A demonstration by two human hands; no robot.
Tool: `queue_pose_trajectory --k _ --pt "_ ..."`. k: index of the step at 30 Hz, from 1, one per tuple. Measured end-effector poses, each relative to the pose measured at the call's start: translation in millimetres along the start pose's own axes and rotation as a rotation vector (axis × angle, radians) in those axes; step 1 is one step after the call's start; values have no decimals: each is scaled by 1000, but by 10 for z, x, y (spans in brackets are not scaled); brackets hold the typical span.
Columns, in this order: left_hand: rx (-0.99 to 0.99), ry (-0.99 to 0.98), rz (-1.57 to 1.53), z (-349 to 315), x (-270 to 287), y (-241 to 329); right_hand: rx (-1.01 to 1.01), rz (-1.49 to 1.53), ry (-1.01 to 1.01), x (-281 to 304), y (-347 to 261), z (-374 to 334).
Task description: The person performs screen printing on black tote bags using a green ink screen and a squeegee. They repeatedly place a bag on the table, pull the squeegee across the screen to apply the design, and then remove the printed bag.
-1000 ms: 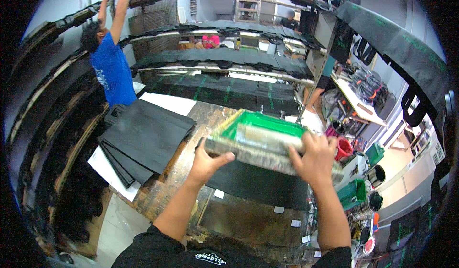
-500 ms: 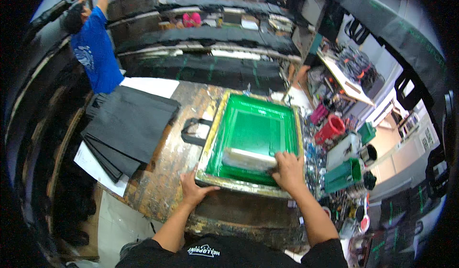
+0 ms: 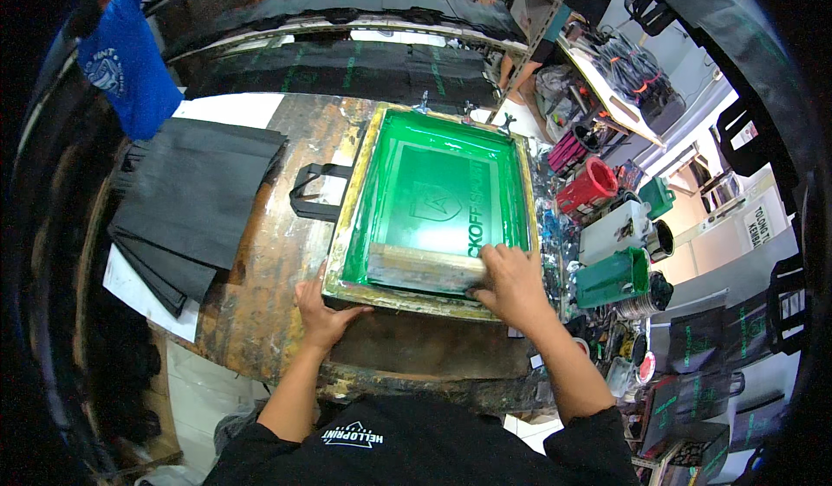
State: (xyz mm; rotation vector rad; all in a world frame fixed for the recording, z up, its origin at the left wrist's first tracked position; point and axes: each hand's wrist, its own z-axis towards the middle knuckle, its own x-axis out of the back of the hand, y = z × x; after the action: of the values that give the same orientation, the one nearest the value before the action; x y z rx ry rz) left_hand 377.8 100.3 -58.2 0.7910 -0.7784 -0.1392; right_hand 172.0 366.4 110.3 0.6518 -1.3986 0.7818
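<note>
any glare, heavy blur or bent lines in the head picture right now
Head view: white glints streak the far edge of the glossy, rectangular green mesh screen; head view: the long dark-draped shelf bows into an arc, and the picture's corners go black; head view: the right hand and the long pale squeegee bar it holds show no heavy blur.

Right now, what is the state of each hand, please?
Left hand: holding the frame by its near-left corner.
Right hand: closed on the squeegee.
</note>
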Motion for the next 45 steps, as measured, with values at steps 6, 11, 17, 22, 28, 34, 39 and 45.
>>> queue_pose_trajectory --k 6,11,17,22,28,34,39,45 --pt "65 -32 -2 -26 12 -17 10 -64 91 -136 -96 -6" --pt "79 -31 -25 -55 5 -82 22 -36 122 -322 137 395" --pt "61 -54 10 -51 -4 -84 10 -90 180 -565 657 1245" --pt "72 -86 28 -69 23 -84 26 -122 214 -750 1109 2095" --pt "11 -159 95 -15 113 -81 45 -114 198 -861 1432 2908" --pt "52 -160 277 55 161 40 26 -51 102 -755 1510 3000" --pt "-44 -200 367 258 231 121 9 -127 267 -754 1406 2779" --pt "-413 -202 237 1716 -213 446 -33 -222 371 -962 1465 2680"
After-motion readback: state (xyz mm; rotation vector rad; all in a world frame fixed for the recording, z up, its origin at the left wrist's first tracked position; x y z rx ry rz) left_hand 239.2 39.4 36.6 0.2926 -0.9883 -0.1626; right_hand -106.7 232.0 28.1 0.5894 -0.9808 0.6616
